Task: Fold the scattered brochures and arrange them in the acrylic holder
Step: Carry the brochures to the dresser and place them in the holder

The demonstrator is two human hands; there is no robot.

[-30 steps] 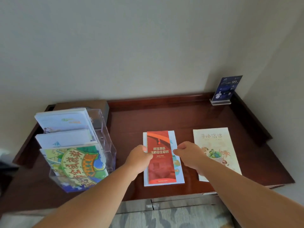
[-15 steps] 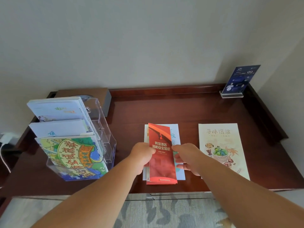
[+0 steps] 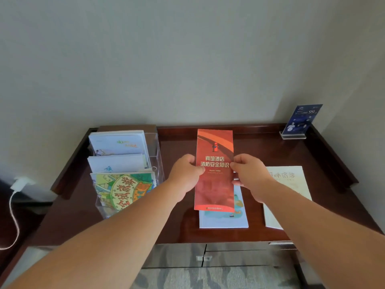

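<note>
A narrow red brochure [image 3: 214, 184] is held upright above the desk. My left hand [image 3: 185, 176] pinches its left edge and my right hand [image 3: 250, 174] pinches its right edge. Under it a light blue brochure [image 3: 227, 217] lies flat on the desk. A cream brochure [image 3: 289, 184] lies flat to the right, partly behind my right forearm. The clear acrylic holder [image 3: 155, 151] stands at the left with three tiers of brochures, a colourful one [image 3: 123, 190] in front.
The dark wooden desk [image 3: 260, 151] has a raised rim at the back and sides. A blue sign in a clear stand [image 3: 302, 122] sits at the back right corner. A white charger and cable [image 3: 16, 188] hang at the far left.
Both hands have lifted the red brochure off the light blue one and raised it upright. The blue brochure stays flat on the desk.
</note>
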